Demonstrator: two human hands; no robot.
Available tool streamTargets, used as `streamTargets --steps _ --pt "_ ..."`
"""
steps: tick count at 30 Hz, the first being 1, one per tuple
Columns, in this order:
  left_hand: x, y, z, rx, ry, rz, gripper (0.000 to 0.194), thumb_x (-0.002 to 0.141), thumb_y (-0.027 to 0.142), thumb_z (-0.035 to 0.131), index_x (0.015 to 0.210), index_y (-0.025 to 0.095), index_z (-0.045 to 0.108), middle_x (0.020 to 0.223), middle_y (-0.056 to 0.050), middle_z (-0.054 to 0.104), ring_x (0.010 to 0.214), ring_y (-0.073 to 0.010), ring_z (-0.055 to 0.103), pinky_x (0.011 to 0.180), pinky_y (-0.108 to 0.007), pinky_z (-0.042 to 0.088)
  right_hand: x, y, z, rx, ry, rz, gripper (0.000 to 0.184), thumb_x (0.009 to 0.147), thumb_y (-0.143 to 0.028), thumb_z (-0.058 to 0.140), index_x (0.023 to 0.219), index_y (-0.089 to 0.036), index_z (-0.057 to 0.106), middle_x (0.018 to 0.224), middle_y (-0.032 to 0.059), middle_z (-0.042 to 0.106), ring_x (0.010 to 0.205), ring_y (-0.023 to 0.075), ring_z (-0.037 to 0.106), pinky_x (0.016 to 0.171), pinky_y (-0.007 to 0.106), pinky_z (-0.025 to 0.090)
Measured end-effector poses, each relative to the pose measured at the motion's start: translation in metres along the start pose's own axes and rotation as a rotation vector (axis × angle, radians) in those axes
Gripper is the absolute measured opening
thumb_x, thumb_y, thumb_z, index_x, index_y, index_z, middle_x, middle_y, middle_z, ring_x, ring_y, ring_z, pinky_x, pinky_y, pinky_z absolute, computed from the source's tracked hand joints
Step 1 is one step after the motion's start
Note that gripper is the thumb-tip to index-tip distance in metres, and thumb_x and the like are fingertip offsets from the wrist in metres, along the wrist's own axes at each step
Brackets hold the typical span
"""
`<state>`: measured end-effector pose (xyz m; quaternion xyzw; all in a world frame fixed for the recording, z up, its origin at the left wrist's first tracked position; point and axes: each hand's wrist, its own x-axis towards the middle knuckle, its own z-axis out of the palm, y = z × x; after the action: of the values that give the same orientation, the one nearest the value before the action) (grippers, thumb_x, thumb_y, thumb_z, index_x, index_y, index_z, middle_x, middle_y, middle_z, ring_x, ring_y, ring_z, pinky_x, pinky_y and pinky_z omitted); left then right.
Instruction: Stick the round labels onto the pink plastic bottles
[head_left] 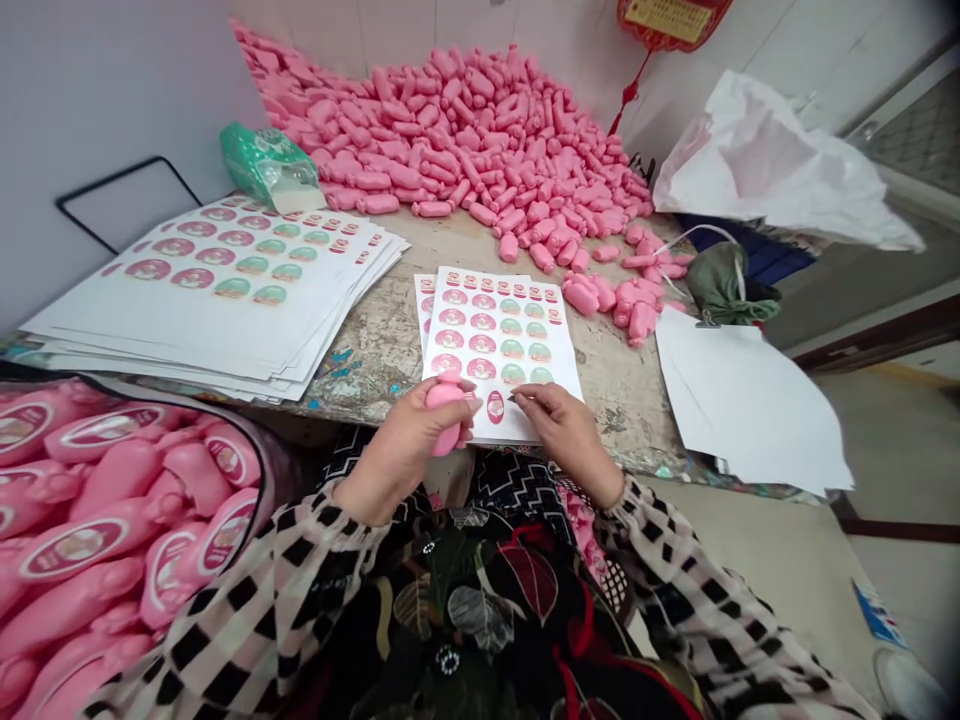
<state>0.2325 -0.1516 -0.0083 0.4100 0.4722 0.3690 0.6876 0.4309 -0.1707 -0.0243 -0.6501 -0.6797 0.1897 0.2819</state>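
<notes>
My left hand [409, 430] is closed around a small pink plastic bottle [448, 412], held at the near left edge of a sticker sheet [551, 385]. Pink and green labels stand in rows on that sheet, and an oval pink label [496, 407] sits alone near its bottom edge. Just right of this label is my right hand [566, 430], thumb and forefinger pinched together over the paper. A tiny dark point shows at the fingertips; what it belongs to is unclear. A second sheet [424, 290] peeks out underneath.
Unlabelled pink bottles [465, 130] are heaped against the wall. At left lies a stack of sticker sheets [247, 320] with a green plastic pack [270, 165] on it. A bag of labelled bottles [82, 540] stands below. White papers [742, 400] overhang the right edge.
</notes>
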Motion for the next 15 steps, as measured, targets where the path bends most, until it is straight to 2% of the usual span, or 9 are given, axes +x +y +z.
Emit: streamTargets --steps 4,5,7,10,13,15 --pt "-0.003 -0.005 -0.003 0.855 0.008 0.372 0.012 0.076 0.03 0.057 0.08 0.019 0.056 0.077 -0.001 0.058 0.069 -0.0144 0.053 0.063 -0.027 0.04 0.003 0.003 0.007 -0.261 0.002 -0.003 0.02 0.088 -0.032 0.044 0.093 -0.024 0.062 0.089 0.0032 0.062 0.085 0.0181 0.056 0.071 0.029 0.038" --pt "-0.003 -0.006 -0.002 1.018 -0.008 0.431 0.011 0.079 0.029 0.053 0.08 0.019 0.055 0.081 -0.002 0.059 0.073 -0.016 0.053 0.064 -0.029 0.04 0.004 0.002 0.009 -0.305 0.016 0.0 0.019 0.088 -0.032 0.044 0.092 -0.024 0.061 0.089 0.0033 0.061 0.085 0.0182 0.055 0.069 0.028 0.038" --pt "-0.001 -0.006 0.001 1.243 -0.026 0.466 0.012 0.082 0.028 0.049 0.085 0.019 0.055 0.087 -0.004 0.06 0.076 -0.0187 0.055 0.065 -0.03 0.04 0.008 0.001 0.011 -0.362 0.029 -0.001 0.019 0.088 -0.032 0.045 0.092 -0.024 0.061 0.091 0.0034 0.06 0.085 0.0179 0.055 0.066 0.028 0.036" --pt "0.004 -0.004 0.006 1.408 -0.021 0.44 0.018 0.082 0.029 0.05 0.096 0.019 0.055 0.099 -0.008 0.062 0.084 -0.0233 0.058 0.067 -0.032 0.041 0.014 0.001 0.011 -0.401 0.002 -0.027 0.018 0.088 -0.034 0.045 0.09 -0.024 0.06 0.091 0.0034 0.059 0.082 0.017 0.055 0.063 0.027 0.035" --pt "0.012 -0.003 0.008 1.439 -0.038 0.404 0.026 0.08 0.032 0.053 0.103 0.019 0.056 0.114 -0.011 0.059 0.091 -0.0263 0.058 0.07 -0.035 0.042 0.019 0.002 0.008 -0.427 -0.032 -0.055 0.018 0.088 -0.034 0.045 0.088 -0.023 0.06 0.089 0.0033 0.059 0.081 0.0169 0.054 0.062 0.027 0.034" --pt "0.016 -0.002 0.008 1.428 -0.053 0.351 0.029 0.08 0.034 0.055 0.105 0.02 0.056 0.111 -0.011 0.06 0.09 -0.0265 0.059 0.073 -0.035 0.042 0.022 0.002 0.006 -0.432 -0.057 -0.077 0.017 0.088 -0.034 0.046 0.088 -0.023 0.06 0.089 0.0033 0.059 0.082 0.017 0.054 0.063 0.028 0.034"
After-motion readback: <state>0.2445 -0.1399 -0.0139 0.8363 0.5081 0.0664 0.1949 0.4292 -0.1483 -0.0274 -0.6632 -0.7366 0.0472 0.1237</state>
